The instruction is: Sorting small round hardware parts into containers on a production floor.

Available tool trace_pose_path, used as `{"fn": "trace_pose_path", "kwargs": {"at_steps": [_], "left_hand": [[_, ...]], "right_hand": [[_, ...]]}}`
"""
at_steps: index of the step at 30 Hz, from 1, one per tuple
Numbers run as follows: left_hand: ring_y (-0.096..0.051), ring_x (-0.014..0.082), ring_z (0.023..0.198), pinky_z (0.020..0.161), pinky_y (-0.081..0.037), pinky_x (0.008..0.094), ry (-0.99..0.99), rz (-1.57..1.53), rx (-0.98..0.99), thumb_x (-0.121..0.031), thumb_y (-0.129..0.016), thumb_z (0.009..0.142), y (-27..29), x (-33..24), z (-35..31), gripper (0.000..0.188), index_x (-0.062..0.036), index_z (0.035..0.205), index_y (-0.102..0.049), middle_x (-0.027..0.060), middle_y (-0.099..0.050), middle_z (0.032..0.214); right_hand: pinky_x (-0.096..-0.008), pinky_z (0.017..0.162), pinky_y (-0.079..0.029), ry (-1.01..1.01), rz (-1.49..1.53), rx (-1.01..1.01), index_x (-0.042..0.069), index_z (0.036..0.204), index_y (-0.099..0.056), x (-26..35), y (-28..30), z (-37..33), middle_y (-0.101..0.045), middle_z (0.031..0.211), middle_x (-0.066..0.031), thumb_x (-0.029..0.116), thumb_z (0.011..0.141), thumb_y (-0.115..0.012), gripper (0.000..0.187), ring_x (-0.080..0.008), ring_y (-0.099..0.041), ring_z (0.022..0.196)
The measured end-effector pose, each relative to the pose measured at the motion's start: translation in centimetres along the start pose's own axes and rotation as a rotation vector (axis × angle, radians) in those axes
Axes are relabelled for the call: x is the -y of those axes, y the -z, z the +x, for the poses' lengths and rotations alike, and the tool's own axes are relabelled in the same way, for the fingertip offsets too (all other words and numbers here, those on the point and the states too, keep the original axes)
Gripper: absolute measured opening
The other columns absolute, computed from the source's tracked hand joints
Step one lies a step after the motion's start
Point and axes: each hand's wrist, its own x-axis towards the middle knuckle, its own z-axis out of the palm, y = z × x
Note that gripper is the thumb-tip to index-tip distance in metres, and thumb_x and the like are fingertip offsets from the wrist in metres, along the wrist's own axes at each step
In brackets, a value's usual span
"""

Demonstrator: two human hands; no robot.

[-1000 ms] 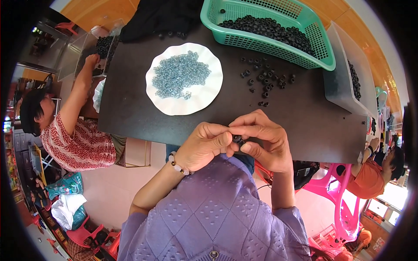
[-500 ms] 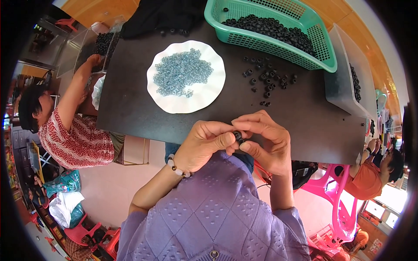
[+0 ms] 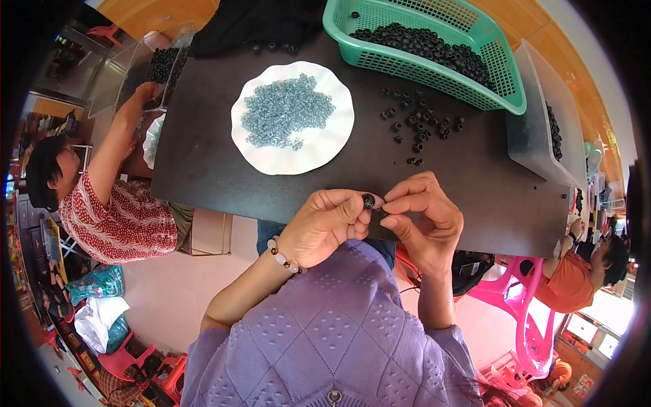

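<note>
Little has shifted over the past second: both hands remain joined at the near edge of the dark table [image 3: 224,169], and only the scatter of loose pieces sits slightly differently in the view as the head has moved. The left hand [image 3: 324,225] pinches a small black ring [image 3: 368,201] between thumb and forefinger, fingertips closed on it. The right hand [image 3: 424,214] meets it from the right, its thumb and forefinger pressed together against a second small dark piece [image 3: 382,213] just beside the ring; whether that piece is fully clamped cannot be told. A beaded bracelet [image 3: 283,256] circles the left wrist, above a purple knitted top [image 3: 339,339].

Farther out on the table, a scatter of loose black rings [image 3: 420,129] lies just beyond the right hand. To the far left of it stands a white scalloped plate [image 3: 319,152] heaped with small blue-grey beads [image 3: 285,112]. At the far edge, a green plastic basket [image 3: 434,74] holds many more black rings, and a clear plastic bin [image 3: 536,146] sits at the right end of the table.

At the left, a second person in a red patterned shirt [image 3: 122,217] reaches a hand [image 3: 146,91] toward a clear tray [image 3: 115,78] of black pieces. At the right edge, another person in an orange top [image 3: 569,285] sits near a pink plastic chair [image 3: 522,305].
</note>
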Motion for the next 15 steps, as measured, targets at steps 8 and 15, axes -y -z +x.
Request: {"fn": "trace_pose_path", "kwargs": {"at_steps": [8, 15], "left_hand": [[-0.055, 0.0126, 0.068, 0.066, -0.045, 0.0273, 0.021, -0.022, -0.006, -0.023, -0.06, 0.089, 0.13, 0.16, 0.14, 0.025, -0.0015, 0.102, -0.063, 0.0027, -0.063, 0.077], [-0.054, 0.0129, 0.066, 0.067, -0.044, 0.0284, -0.008, 0.025, -0.037, -0.021, -0.059, 0.089, 0.18, 0.26, 0.15, 0.025, -0.0017, 0.104, -0.063, 0.0034, -0.064, 0.075]], "right_hand": [[-0.0284, 0.073, -0.043, -0.045, 0.01, 0.014, 0.002, 0.079, -0.067, -0.19, -0.1, -0.07, -0.063, 0.085, -0.0076, 0.001, 0.066, -0.077, 0.017, -0.0172, -0.053, 0.083], [-0.0279, 0.073, -0.043, -0.044, -0.011, 0.034, 0.002, 0.079, -0.067, -0.37, -0.09, -0.03, -0.063, 0.085, -0.007, 0.002, 0.067, -0.078, 0.016, -0.0165, -0.053, 0.083]]}}
